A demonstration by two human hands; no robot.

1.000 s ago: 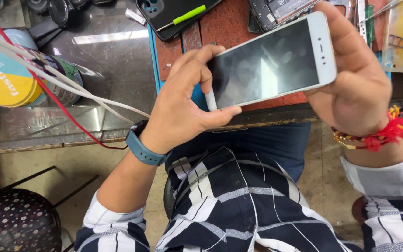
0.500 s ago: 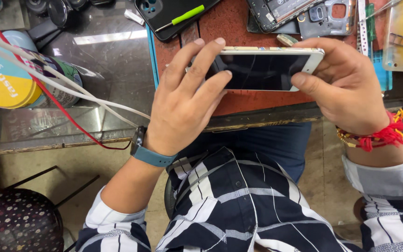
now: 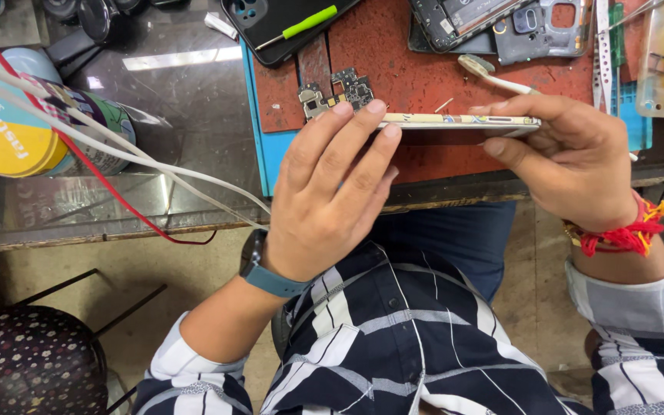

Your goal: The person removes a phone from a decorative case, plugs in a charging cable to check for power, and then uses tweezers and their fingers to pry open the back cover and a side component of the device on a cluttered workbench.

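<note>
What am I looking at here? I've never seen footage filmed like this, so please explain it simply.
The camera sits on a person's head and looks down at their own two hands and lap. The left hand and right hand hold a white smartphone edge-on between them, over a red work mat. On the mat lie a small circuit board, a dark phone with a green-handled tool on it, and opened phone parts. White and red cables cross the glass counter on the left.
</note>
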